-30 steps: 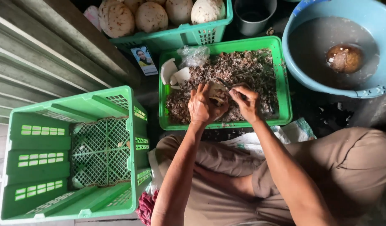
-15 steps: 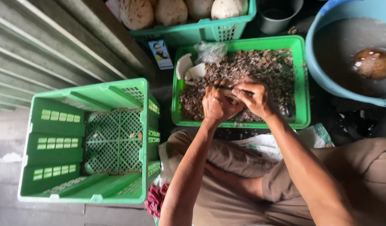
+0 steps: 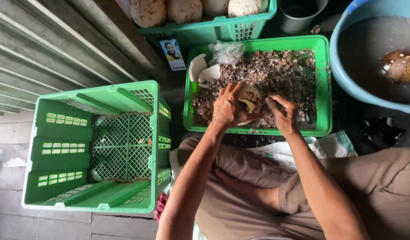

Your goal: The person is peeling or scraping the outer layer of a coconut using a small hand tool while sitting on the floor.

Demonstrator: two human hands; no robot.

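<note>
Holding a coconut piece (image 3: 251,98) over the shallow green tray (image 3: 323,84): left hand (image 3: 227,106) has its grip closed round the brown, rounded piece, pale flesh showing on the side facing the right hand. Right hand (image 3: 283,114) is just beside it, fingers curled shut on a thin dark tool (image 3: 261,91) whose tip touches the piece; can't tell exactly what the tool is. Tray is full of brown husk scrapings (image 3: 285,73), with white shell pieces (image 3: 204,71) and a clear plastic bag (image 3: 226,51) at its far-left corner. Left of the tray: a deep green crate (image 3: 58,146), tipped on its side. Beyond the tray: another green basket (image 3: 214,29) with whole pale coconuts (image 3: 185,10). Right of the tray: a blue basin (image 3: 343,75) of murky water with one brown coconut (image 3: 401,66) floating in it.
</note>
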